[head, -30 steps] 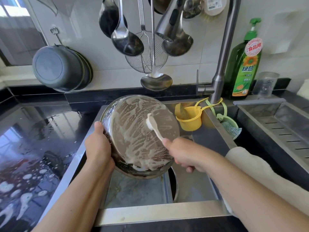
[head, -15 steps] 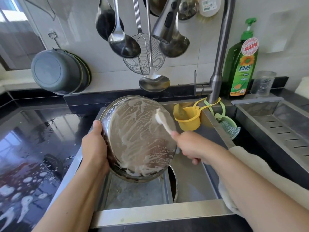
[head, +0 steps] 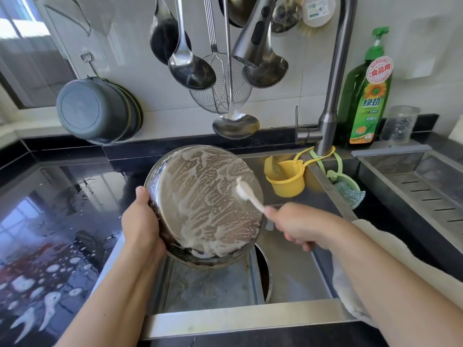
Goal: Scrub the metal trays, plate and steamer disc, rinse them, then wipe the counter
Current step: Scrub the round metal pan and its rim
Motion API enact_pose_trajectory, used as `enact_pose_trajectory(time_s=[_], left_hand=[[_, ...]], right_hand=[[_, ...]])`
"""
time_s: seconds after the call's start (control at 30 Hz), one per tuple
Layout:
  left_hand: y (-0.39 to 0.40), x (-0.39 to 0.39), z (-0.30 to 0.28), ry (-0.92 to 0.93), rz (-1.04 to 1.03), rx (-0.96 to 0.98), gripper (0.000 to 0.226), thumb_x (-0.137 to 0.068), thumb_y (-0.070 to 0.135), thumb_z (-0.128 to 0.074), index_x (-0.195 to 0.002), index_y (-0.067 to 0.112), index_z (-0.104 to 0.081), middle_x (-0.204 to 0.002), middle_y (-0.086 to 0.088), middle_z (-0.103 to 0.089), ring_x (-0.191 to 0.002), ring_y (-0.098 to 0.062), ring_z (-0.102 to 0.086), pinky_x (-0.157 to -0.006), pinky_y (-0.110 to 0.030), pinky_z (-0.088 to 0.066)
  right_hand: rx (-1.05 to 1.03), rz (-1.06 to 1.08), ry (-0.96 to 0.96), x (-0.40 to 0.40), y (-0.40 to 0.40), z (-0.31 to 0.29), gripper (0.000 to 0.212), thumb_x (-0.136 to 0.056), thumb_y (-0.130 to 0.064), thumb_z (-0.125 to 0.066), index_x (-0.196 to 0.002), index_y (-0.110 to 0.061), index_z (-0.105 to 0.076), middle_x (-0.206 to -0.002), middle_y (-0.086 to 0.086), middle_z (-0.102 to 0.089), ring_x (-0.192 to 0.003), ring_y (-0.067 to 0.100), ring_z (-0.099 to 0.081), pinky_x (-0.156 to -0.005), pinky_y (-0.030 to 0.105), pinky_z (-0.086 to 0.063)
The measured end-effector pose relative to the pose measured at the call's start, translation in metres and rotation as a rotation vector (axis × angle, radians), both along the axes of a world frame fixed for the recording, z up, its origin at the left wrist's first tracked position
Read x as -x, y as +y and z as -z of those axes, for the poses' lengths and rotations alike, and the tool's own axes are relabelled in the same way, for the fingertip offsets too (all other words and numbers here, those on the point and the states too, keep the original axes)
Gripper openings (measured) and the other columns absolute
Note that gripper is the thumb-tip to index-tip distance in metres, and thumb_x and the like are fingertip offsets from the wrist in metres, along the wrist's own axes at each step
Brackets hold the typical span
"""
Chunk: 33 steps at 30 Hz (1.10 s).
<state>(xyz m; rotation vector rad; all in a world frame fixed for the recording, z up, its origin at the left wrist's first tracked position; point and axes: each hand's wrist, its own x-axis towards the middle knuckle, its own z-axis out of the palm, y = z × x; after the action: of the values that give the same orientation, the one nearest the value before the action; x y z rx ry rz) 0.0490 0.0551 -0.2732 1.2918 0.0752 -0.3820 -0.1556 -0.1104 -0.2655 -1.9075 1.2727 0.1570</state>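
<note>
Suds coat the round metal tray (head: 204, 204) I tilt over the sink (head: 250, 319) at centre frame, left hand (head: 140, 221) gripping its rim, right hand (head: 300, 225) gripping the brush (head: 246, 192), so rinsing and the wet counter (head: 50, 234) at lower left remain.

Count, head view. Hands: 2, a left hand (head: 141, 221) and a right hand (head: 298, 225). Round metal tray (head: 200, 204), soapy: 1. White brush (head: 246, 192): 1. Flat metal tray (head: 210, 284) in the sink: 1. Hanging utensils: ladles 4, counted at (head: 191, 67), (head: 162, 33), (head: 265, 68) and (head: 235, 125); wire skimmer (head: 220, 93): 1. Grey basins (head: 97, 111) on the wall hook: a nested stack, at least 3 rims. Green dish-soap bottle (head: 367, 96): 1. Glass jar (head: 399, 123): 1. Yellow cup (head: 285, 180): 1. Faucet (head: 335, 78): 1.
</note>
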Motion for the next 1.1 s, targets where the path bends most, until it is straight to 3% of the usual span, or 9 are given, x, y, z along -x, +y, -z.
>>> enact_pose_trajectory(time_s=[0.07, 0.17, 0.27, 0.37, 0.5, 0.63, 0.77, 1.0, 1.1], left_hand=[[0.001, 0.000, -0.002, 0.009, -0.021, 0.004, 0.036, -0.104, 0.048, -0.055, -0.093, 0.018, -0.073, -0.091, 0.002, -0.077, -0.084, -0.021, -0.073, -0.082, -0.038, -0.059], [0.000, 0.001, -0.006, 0.037, -0.038, 0.030, 0.032, -0.105, 0.044, -0.055, -0.093, 0.020, -0.073, -0.087, 0.003, -0.078, -0.083, -0.018, -0.073, -0.079, -0.036, -0.058], [0.001, 0.004, -0.008, 0.043, -0.045, 0.039, 0.033, -0.105, 0.044, -0.055, -0.091, 0.020, -0.072, -0.082, 0.004, -0.078, -0.081, -0.018, -0.073, -0.078, -0.036, -0.058], [0.003, 0.004, -0.007, 0.069, -0.044, 0.058, 0.035, -0.105, 0.046, -0.054, -0.089, 0.021, -0.071, -0.084, 0.005, -0.077, -0.074, -0.017, -0.072, -0.075, -0.036, -0.058], [0.005, 0.002, -0.010, 0.088, -0.103, 0.031, 0.036, -0.105, 0.047, -0.053, -0.081, 0.023, -0.063, -0.058, 0.011, -0.066, -0.053, -0.012, -0.060, -0.060, -0.031, -0.048], [0.005, 0.003, -0.009, 0.117, -0.111, 0.053, 0.034, -0.107, 0.044, -0.051, -0.082, 0.023, -0.060, -0.074, 0.008, -0.065, -0.060, -0.011, -0.060, -0.057, -0.028, -0.048], [0.009, -0.004, -0.010, 0.137, -0.160, 0.031, 0.036, -0.106, 0.046, -0.050, -0.077, 0.025, -0.054, -0.065, 0.012, -0.058, -0.047, -0.007, -0.054, -0.041, -0.017, -0.037], [0.008, -0.003, -0.011, 0.194, -0.206, 0.019, 0.035, -0.106, 0.043, -0.049, -0.077, 0.024, -0.052, -0.075, 0.011, -0.057, -0.061, -0.009, -0.052, -0.048, -0.023, -0.037], [0.003, -0.002, -0.006, 0.157, -0.162, 0.012, 0.040, -0.105, 0.045, -0.050, -0.071, 0.024, -0.049, -0.062, 0.009, -0.052, -0.048, -0.010, -0.047, -0.044, -0.019, -0.034]], right_hand=[[-0.007, 0.008, 0.000, -0.002, 0.001, -0.001, 0.047, -0.106, -0.054, -0.030, -0.079, -0.021, -0.050, -0.060, 0.000, -0.040, -0.049, 0.018, -0.031, -0.050, 0.025, -0.031], [0.072, 0.080, -0.014, -0.003, -0.002, -0.008, 0.056, -0.107, -0.056, -0.024, -0.093, -0.011, -0.052, -0.072, 0.008, -0.052, -0.054, 0.023, -0.046, -0.056, 0.028, -0.039], [-0.142, 0.056, -0.031, -0.003, 0.004, -0.010, 0.050, -0.108, -0.053, -0.025, -0.084, -0.015, -0.047, -0.067, 0.002, -0.042, -0.055, 0.016, -0.036, -0.056, 0.028, -0.030], [-0.022, 0.082, -0.044, -0.001, -0.003, -0.005, 0.052, -0.106, -0.055, -0.028, -0.090, -0.013, -0.054, -0.064, 0.003, -0.040, -0.052, 0.018, -0.034, -0.054, 0.029, -0.033], [-0.140, -0.028, -0.011, 0.002, 0.005, 0.000, 0.048, -0.106, -0.055, -0.035, -0.077, -0.018, -0.047, -0.052, -0.004, -0.036, -0.044, 0.014, -0.024, -0.046, 0.023, -0.027], [-0.136, 0.106, -0.081, 0.004, 0.002, -0.007, 0.044, -0.107, -0.053, -0.029, -0.084, -0.018, -0.043, -0.059, 0.000, -0.037, -0.048, 0.015, -0.028, -0.047, 0.027, -0.028], [-0.175, 0.021, -0.052, 0.010, 0.003, -0.002, 0.049, -0.106, -0.056, -0.029, -0.073, -0.021, -0.039, -0.047, -0.005, -0.031, -0.040, 0.013, -0.019, -0.043, 0.021, -0.026], [-0.327, -0.077, -0.195, 0.005, 0.010, -0.005, 0.052, -0.105, -0.059, -0.031, -0.070, -0.022, -0.037, -0.053, -0.005, -0.028, -0.044, 0.013, -0.016, -0.044, 0.022, -0.024], [-0.267, 0.021, -0.206, -0.002, 0.007, -0.002, 0.050, -0.105, -0.058, -0.031, -0.072, -0.021, -0.039, -0.052, -0.005, -0.030, -0.042, 0.012, -0.018, -0.044, 0.020, -0.026]])
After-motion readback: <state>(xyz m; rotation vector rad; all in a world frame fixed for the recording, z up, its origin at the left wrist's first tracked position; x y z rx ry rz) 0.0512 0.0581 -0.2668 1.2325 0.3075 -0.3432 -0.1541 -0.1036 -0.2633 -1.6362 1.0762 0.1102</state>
